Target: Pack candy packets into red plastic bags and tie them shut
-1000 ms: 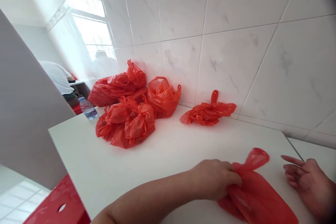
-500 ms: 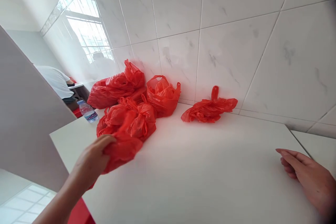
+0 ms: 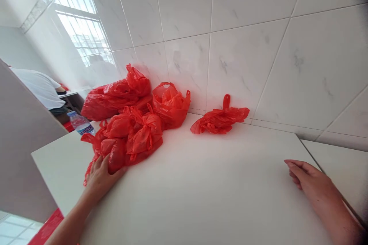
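My left hand [image 3: 100, 176] rests against the near side of a pile of knotted red plastic bags [image 3: 115, 151], its thumb apart from the other fingers. Those fingertips are partly hidden against the thin plastic. On the right, my right hand [image 3: 307, 178] hovers over or rests on the white tabletop [image 3: 201, 183], thumb pressed to a curled index finger, with nothing visible in it. A crumpled red plastic bag [image 3: 220, 120] lies by the wall between my hands. Behind the pile are a rounded red bag with loop handles [image 3: 172, 107] and a larger red bundle [image 3: 112, 97].
A water bottle with a blue cap [image 3: 80, 124] stands at the left behind the pile. White marbled tiles [image 3: 238, 61] rise along the table's back edge. A grey panel [image 3: 25, 141] borders the left side. Beyond it, a person in a white shirt [image 3: 37, 86] leans forward.
My left hand has set the red bag it held down against the pile, and its fingers have spread. The view has shifted right. My right hand keeps its pose.
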The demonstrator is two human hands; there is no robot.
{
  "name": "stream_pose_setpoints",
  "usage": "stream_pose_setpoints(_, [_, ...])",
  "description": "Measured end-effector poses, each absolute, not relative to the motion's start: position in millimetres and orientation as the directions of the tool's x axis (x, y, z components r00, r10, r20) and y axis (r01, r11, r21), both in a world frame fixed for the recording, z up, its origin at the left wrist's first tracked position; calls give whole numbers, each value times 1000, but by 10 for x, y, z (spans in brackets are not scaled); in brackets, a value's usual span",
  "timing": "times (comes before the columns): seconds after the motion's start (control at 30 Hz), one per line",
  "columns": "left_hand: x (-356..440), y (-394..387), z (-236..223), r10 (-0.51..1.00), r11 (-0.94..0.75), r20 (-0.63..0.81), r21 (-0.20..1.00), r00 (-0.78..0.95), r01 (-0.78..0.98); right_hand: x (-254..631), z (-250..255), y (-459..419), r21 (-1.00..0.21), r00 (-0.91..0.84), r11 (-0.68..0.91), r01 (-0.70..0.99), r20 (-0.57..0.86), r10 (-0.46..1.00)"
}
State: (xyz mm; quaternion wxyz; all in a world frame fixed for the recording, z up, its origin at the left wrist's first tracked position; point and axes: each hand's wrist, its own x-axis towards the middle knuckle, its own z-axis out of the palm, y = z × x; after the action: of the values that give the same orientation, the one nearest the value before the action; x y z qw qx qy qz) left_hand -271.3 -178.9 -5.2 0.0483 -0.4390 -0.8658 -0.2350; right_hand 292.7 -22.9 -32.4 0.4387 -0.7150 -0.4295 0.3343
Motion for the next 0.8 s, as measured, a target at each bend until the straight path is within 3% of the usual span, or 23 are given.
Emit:
stream_pose_setpoints(0.1, [-2616,-1752,91,506,572,481,434,-716,696,2841,-292,-235,-863,383,-237,447,-55,922])
stream_pose_setpoints(0.17, [-2446,-1660,174,383,485,671,439,-635,757,2760,-283,-230,-780,385,-240,577,1,923])
stream_pose_setpoints(0.27, [-2046,-1356,266,506,146,799,294,-327,945,2602,-250,-240,-636,361,-262,726,28,932])
stream_pose_setpoints(0.37, [-1542,-878,361,697,-168,711,295,-98,941,2464,-196,-272,-593,270,-229,772,-20,963])
stream_pose_setpoints(0.5, [-846,-136,540,849,-355,527,503,46,788,2407,-145,-293,-579,228,-223,784,-66,971])
stream_pose_setpoints(0.63, [-289,579,687,864,-336,503,568,6,751,2428,-138,-266,-579,215,-205,789,-53,975])
stream_pose_setpoints(0.8, [-10,1212,662,909,-197,401,656,-115,729,2460,-165,-232,-600,213,-167,783,6,977])
